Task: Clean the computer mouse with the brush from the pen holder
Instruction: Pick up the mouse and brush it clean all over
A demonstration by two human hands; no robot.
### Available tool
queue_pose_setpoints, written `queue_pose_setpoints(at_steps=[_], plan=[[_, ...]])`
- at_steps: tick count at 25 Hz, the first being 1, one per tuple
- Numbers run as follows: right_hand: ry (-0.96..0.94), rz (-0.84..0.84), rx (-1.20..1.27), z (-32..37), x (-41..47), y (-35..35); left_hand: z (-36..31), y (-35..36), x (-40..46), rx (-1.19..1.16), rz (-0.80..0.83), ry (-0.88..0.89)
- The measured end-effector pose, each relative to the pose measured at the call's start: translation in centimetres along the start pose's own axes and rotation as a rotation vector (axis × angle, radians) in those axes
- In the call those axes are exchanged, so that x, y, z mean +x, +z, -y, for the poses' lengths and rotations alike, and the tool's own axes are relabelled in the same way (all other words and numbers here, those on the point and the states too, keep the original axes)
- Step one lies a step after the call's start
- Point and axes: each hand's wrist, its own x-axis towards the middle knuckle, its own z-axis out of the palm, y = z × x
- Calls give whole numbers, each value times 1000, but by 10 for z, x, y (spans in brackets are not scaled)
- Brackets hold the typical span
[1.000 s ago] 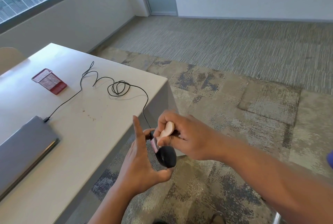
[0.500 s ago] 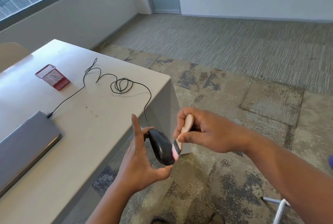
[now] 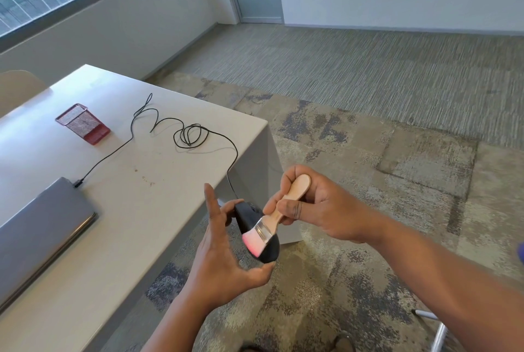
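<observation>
My left hand (image 3: 224,255) holds a black wired computer mouse (image 3: 269,249) in the air beside the table's right edge, pinched between thumb and fingers with the index finger pointing up. My right hand (image 3: 314,207) grips the pale wooden handle of a small brush (image 3: 272,224) with a metal ferrule. Its pink bristles press on the top of the mouse. The red mesh pen holder (image 3: 82,123) stands on the white table (image 3: 119,210) at the far left, with nothing showing in it.
The mouse's black cable (image 3: 187,133) runs in loops across the table to a closed grey laptop (image 3: 37,238) at the left edge. Patterned carpet lies to the right. A chair leg (image 3: 438,332) shows at the bottom right, a pale chair back (image 3: 17,91) at the far left.
My right hand has swept the brush back and forth over the mouse: first it covered the mouse's upper end, then the bristles reached the lower tip, now they lie across its middle. My left hand stayed put.
</observation>
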Motion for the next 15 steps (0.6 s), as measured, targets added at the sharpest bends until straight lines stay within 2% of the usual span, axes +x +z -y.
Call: queue_pose_setpoints(at_steps=[3, 10, 13, 15], plan=[[47, 1, 51, -3, -4, -13, 0, 0, -1, -19, -22, 7], [107, -123, 157, -16, -11, -30, 3, 0, -3, -65, -49, 24], [117, -222, 68, -21, -11, -38, 5, 0, -4, -70, -41, 25], [91, -321, 95, -21, -10, -36, 6, 1, -4, -68, -32, 26]])
